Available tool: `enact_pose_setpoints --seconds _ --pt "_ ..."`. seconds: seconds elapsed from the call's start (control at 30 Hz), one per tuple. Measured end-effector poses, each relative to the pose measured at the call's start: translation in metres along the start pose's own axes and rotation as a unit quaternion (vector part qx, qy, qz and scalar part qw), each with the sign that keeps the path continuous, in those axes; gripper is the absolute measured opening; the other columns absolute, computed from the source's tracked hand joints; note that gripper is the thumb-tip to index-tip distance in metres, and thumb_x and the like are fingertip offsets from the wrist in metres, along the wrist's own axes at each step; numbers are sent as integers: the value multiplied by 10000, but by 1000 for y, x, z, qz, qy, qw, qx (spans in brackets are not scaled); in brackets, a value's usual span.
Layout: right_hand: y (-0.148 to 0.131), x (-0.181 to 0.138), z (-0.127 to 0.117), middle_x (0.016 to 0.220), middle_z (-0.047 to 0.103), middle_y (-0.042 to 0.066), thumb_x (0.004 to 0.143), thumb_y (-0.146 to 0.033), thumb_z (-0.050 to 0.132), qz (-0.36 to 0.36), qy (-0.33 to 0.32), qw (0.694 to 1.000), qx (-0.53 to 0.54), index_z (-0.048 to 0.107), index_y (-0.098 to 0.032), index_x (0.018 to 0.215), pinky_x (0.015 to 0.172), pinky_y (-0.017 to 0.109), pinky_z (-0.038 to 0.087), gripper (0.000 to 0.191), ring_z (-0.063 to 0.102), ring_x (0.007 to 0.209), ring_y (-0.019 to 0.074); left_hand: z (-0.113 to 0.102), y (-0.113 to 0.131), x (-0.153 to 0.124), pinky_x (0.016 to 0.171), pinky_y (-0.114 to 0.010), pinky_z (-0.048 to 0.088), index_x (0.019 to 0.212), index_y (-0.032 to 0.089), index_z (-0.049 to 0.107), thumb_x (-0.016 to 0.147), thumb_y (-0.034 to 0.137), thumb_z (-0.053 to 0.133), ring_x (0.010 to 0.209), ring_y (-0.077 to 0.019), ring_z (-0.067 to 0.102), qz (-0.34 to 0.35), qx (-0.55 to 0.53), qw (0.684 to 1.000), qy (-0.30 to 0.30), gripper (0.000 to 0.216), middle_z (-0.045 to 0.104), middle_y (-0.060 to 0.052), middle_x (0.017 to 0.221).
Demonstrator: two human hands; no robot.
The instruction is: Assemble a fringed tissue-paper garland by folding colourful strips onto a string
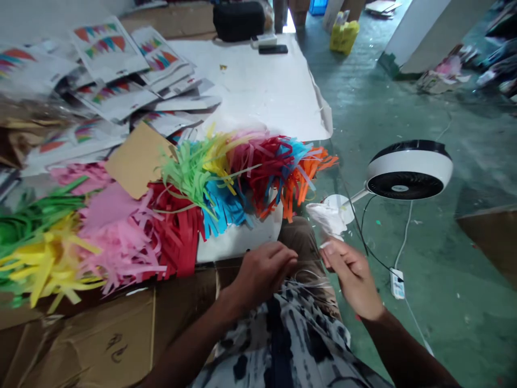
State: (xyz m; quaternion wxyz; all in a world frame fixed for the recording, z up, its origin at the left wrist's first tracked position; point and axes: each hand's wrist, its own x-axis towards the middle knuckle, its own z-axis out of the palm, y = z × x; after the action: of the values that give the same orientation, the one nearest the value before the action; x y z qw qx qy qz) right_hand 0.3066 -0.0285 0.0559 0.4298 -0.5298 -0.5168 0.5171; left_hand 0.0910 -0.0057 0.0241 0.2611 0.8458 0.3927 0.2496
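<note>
My left hand (262, 272) is curled closed just below the table edge, its fingertips pinched on thin clear string (311, 280) that loops over my lap. My right hand (351, 269) is closed on a crumpled white plastic piece (329, 218) held up in front of my knee. Just above both hands, a multicoloured bundle of fringed paper strips (242, 172) lies at the table's near edge, in green, yellow, blue, red and orange.
More fringed paper (100, 231) in pink, red, yellow and green is heaped at the left. Printed white packets (117, 70) are stacked behind it. A brown cardboard piece (135, 159) lies between. A white fan (407, 170) stands on the green floor at right, its cable running to a socket (397, 283).
</note>
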Motion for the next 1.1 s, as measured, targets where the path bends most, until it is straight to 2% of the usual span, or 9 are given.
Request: enact_pose_setpoints --seconds 0.07,0.13,0.23,0.3,0.43,0.57,0.7,0.9,1.1 --pt "-11 17 -11 657 357 -44 1013 -564 597 -17 23 999 -39 455 -225 674 582 278 272 500 322 619 129 -14 -5 33 754 -308 465 984 198 692 1101 296 453 851 -184 639 0 74 997 34 284 713 -52 911" --pt "-14 42 -23 649 346 -56 976 -557 648 -20 57 997 -54 470 -227 685 573 271 255 474 302 604 122 -21 -12 68 792 -333 474 1009 192 704 1092 276 467 902 -209 634 11 134 990 44 265 720 -65 933" --pt "-4 92 -41 678 479 -47 923 -543 687 -30 117 990 -74 633 -219 835 591 267 284 340 373 616 126 -27 -25 115 928 -408 472 1166 197 701 1046 164 502 1124 -267 618 55 198 978 30 235 751 -99 1128" --pt "6 125 -49 730 591 -9 905 -543 671 -48 108 986 -120 695 -198 882 625 278 331 347 460 652 142 -30 -34 138 1012 -456 434 1186 217 701 1034 149 515 1223 -289 591 65 232 970 27 250 752 -99 1200" --pt "14 160 -45 738 685 42 937 -496 638 -14 34 942 -333 774 -188 926 634 304 329 337 557 659 182 -36 -51 160 1082 -497 366 1186 270 722 1059 208 507 1311 -293 554 70 249 966 31 258 758 -64 1266" --pt "11 163 -27 817 756 93 948 -443 653 1 29 882 -470 792 -206 1068 649 318 330 300 643 734 231 -32 -61 166 1094 -528 333 1232 340 729 1053 264 544 1345 -288 529 65 246 967 23 269 739 -29 1335" --pt "12 164 -25 774 736 77 919 -391 661 15 23 891 -453 761 -195 914 615 311 300 220 610 685 206 -20 -60 167 1144 -569 306 1179 309 751 999 301 621 1441 -315 456 48 256 965 24 222 661 -51 1452" --pt "12 153 -42 597 562 -29 858 -481 666 14 40 957 -285 672 -196 792 568 281 277 293 460 566 132 -12 -60 167 1201 -635 257 1262 251 694 958 346 638 1463 -356 420 -8 267 962 54 324 613 -124 1491" --pt "-21 122 -55 618 447 -53 852 -473 692 -41 88 980 -174 611 -204 733 542 275 236 304 359 569 107 -9 -66 171 1201 -634 263 1403 229 603 976 213 556 1433 -343 448 -42 267 959 82 430 625 -129 1487"
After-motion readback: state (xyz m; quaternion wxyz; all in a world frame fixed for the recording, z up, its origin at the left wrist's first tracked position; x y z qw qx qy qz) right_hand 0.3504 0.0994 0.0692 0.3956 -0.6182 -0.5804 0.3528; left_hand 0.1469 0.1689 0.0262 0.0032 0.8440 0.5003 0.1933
